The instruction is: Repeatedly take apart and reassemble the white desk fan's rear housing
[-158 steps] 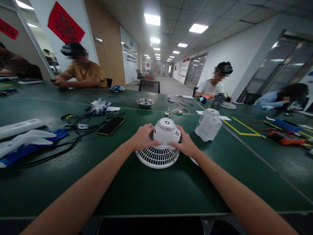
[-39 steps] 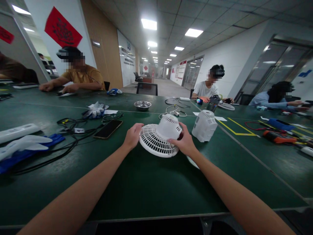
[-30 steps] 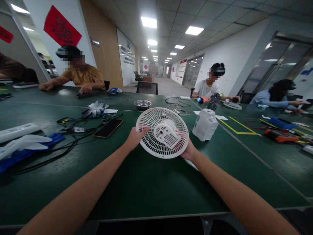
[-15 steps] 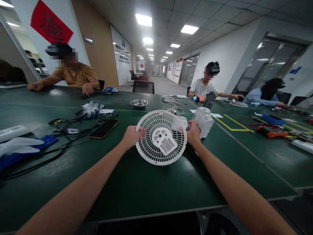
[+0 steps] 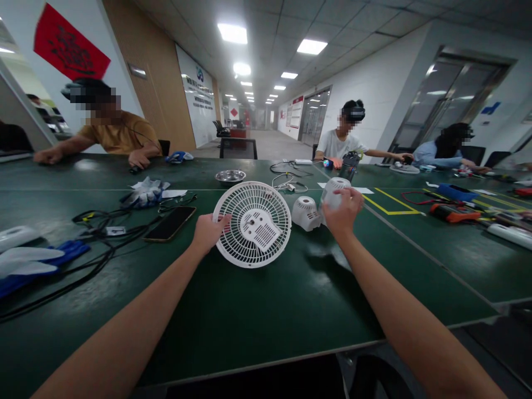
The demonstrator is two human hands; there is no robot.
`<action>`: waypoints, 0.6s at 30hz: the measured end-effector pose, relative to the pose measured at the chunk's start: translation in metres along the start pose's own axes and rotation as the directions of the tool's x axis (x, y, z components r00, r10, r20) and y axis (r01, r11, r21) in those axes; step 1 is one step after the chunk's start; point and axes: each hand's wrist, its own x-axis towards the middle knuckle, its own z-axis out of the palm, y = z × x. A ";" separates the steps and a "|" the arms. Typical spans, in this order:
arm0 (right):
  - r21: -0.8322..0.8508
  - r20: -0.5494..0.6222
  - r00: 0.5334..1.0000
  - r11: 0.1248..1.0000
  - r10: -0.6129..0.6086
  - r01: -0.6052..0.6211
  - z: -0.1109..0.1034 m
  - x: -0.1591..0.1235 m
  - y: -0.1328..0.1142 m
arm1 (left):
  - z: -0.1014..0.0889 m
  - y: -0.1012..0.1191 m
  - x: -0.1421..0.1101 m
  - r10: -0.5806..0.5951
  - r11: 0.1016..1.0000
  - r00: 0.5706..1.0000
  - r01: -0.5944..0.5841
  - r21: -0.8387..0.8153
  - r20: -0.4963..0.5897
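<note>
My left hand (image 5: 209, 231) pinches the left rim of a round white fan grille (image 5: 261, 230), thumb on the near face. The grille is held tilted above the table, its slotted centre plate towards me. To its right, my right hand (image 5: 344, 209) has its fingers curled round a taller white plastic fan housing (image 5: 331, 191), which it partly covers. Between grille and housing sits a smaller vented white fan part (image 5: 306, 214); I cannot tell whether it is joined to the housing.
A metal bowl (image 5: 230, 177) and a white cable (image 5: 286, 183) lie beyond the grille. A phone (image 5: 170, 224), black cables (image 5: 112, 244) and work gloves (image 5: 145, 192) are on the left. On the right is an orange multimeter (image 5: 451, 213). Several people sit around the green table (image 5: 249, 316).
My right hand has left the grille's right edge and moved onto the taller housing. The grille, still in my left hand, has shifted slightly left, uncovering the smaller white part.
</note>
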 end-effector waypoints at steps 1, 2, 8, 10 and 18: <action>-0.010 -0.038 0.997 0.997 0.071 -0.072 -0.001 0.003 0.006 | -0.001 -0.001 0.001 -0.017 1.000 1.000 0.016 -0.012 -0.024; -0.002 -0.045 0.987 0.988 0.154 -0.155 0.000 0.004 0.012 | -0.001 -0.002 0.002 -0.034 0.999 0.999 0.033 -0.028 -0.039; 0.105 0.193 0.909 0.913 0.370 -0.394 0.021 -0.003 0.049 | -0.001 -0.001 0.002 -0.065 0.992 0.998 0.065 -0.110 0.010; 0.082 0.240 0.876 0.890 0.418 -0.448 0.027 -0.006 0.055 | -0.001 -0.001 0.002 -0.061 0.991 0.998 0.061 -0.115 0.009; 0.063 0.230 0.775 0.785 0.589 -0.616 0.032 -0.006 0.057 | -0.001 -0.007 0.004 -0.011 0.998 0.999 0.013 -0.064 0.033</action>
